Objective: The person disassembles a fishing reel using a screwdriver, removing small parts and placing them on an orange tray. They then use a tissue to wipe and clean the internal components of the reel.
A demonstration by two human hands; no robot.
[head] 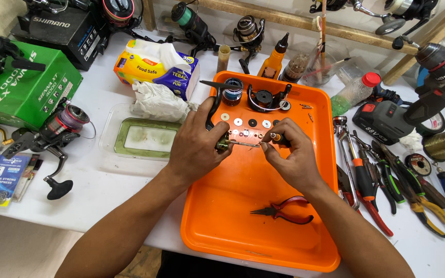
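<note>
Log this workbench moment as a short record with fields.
Left hand: holds a small brass reel part with a thin shaft
Right hand: pinches a small tool at the shaft's tip
Surface: orange tray
In tray: red-handled pliers, row of washers, reel spool
Beside tray: fishing reel, hand tools

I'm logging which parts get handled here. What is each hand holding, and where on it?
Left hand grips a small brass reel part by its body; right hand pinches a thin tool by its handle.

A glossy orange plastic tray (243,216) holds shiny metal washers (238,122) and rubber-handled pliers (284,210).
</note>
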